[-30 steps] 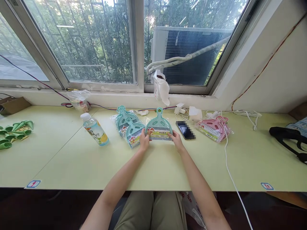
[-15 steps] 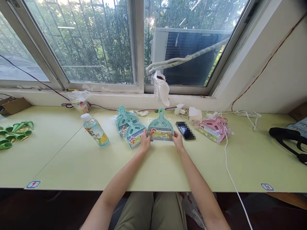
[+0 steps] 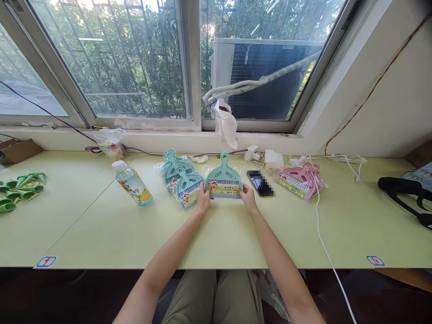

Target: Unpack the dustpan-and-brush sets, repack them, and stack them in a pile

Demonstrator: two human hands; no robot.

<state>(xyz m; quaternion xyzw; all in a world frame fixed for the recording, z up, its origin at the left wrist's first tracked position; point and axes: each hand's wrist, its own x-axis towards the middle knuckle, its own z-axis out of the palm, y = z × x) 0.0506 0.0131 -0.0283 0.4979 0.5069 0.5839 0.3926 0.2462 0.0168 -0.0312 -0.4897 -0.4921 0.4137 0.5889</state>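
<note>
A teal mini dustpan-and-brush set (image 3: 224,174) in clear wrap, with a printed label across its lower part, is held between my two hands. My left hand (image 3: 203,198) grips its lower left corner, fingers closed round the edge. At the lower right corner, my right hand (image 3: 247,198) pinches the other side. Just left of it lie more wrapped teal dustpan sets (image 3: 178,171), overlapping; the nearest one (image 3: 188,185) comes right up to my left hand. Pink wrapped dustpan sets (image 3: 300,179) lie farther right, with a white cable across them.
A drink bottle (image 3: 132,183) stands on the left of the table (image 3: 101,234). A phone (image 3: 259,183) lies beside my right hand. Green cone-shaped pieces (image 3: 20,191) are at far left, a black strap (image 3: 405,191) at far right. The white cable (image 3: 326,243) runs over the front edge.
The view has shifted very slightly. Both hands keep hold of the teal dustpan set in nearly the same place; nothing else has visibly moved.
</note>
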